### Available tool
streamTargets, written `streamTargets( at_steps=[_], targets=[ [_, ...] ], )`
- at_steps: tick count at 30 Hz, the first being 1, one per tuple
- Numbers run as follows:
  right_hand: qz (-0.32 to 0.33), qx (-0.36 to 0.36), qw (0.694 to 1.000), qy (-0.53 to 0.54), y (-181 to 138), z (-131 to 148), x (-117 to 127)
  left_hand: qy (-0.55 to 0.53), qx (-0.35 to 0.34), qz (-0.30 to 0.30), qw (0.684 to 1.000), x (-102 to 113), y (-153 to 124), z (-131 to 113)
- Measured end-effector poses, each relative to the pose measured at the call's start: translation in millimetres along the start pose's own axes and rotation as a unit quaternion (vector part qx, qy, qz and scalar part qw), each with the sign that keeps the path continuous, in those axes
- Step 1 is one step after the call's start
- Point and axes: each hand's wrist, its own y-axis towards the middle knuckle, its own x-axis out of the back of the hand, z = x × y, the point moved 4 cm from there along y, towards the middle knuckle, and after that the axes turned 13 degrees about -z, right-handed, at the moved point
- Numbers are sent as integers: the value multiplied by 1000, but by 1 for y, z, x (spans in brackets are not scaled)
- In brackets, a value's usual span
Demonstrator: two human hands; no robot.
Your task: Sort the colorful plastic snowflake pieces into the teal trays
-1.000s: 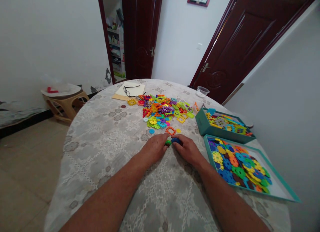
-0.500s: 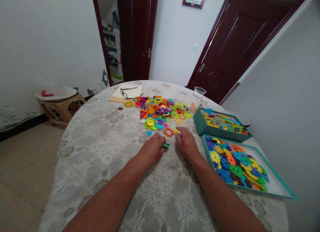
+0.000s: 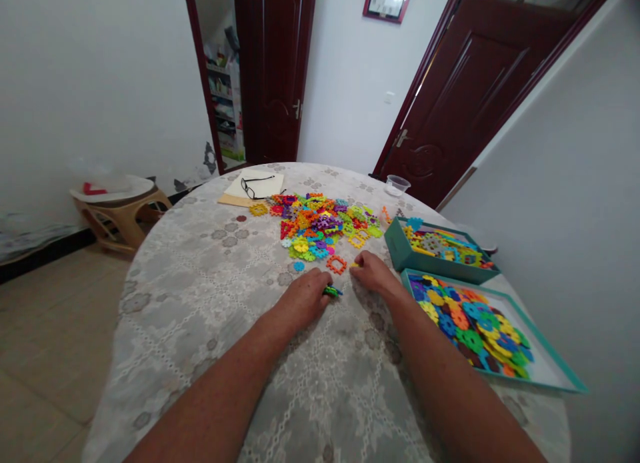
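My left hand [image 3: 304, 299] rests on the round table [image 3: 200, 296], fingers pinched on a small green and blue joined piece [image 3: 331, 291]. My right hand [image 3: 373, 274] lies a little to the right and further out, its fingertips closed on a small yellow piece [image 3: 355, 265] at the table surface. An orange square frame piece [image 3: 337, 264] and a blue disc [image 3: 299, 266] lie just beyond the hands. Behind them spreads a heap of colourful interlocking plastic pieces [image 3: 323, 224].
Two teal trays at the right hold more pieces: the near tray [image 3: 550, 376] and the far tray [image 3: 395, 240]. Glasses [image 3: 256, 184] lie on a notebook [image 3: 240, 198] at the back. A clear plastic cup [image 3: 398, 184] stands near the far edge. A wooden stool [image 3: 123, 210] stands left.
My right hand left the joined piece and moved forward and right to a yellow piece. My left hand kept the green and blue piece and stayed nearly still.
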Motion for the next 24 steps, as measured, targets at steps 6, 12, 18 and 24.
streamTargets(
  at_steps=[6,12,18,24],
  targets=[
    [39,55,975,212,-43,28,4,-17,11,-15,1000,-1,2,2],
    [42,85,962,254,-74,59,12,-32,-6,-27,999,-6,3,7],
    [29,140,969,203,-76,69,9,-58,1,-46,997,1,11,12],
    [-6,126,980,152,-77,74,0,-67,22,-31,997,4,12,13]
  ],
)
